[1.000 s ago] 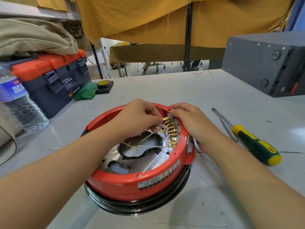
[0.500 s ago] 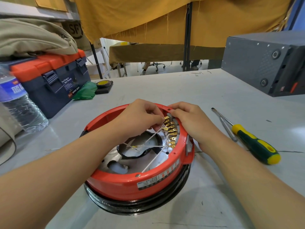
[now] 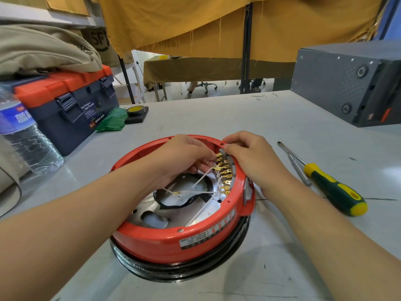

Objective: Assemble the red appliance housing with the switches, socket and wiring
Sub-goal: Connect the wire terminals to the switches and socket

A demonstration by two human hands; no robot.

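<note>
Housing point(image 3: 173, 242), red and round, sits upside down on the surface point(image 3: 238, 118) before the person. Left hand point(image 3: 182, 157) pinches a white wire point(image 3: 200, 181) at the top brass terminal point(image 3: 219, 156); right hand point(image 3: 253, 157) curls over the rim, bracing the grey switch block point(image 3: 230, 170). Wiring seems to be the step: the next push needs the connector square on its tab. Screwdriver point(image 3: 332, 187) lies near, to the right.

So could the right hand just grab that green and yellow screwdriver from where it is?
Probably yes. The screwdriver lies on bare table just beside the right hand, with nothing between them. That hand now rests on the red housing rim, so it would have to let go first.
</note>
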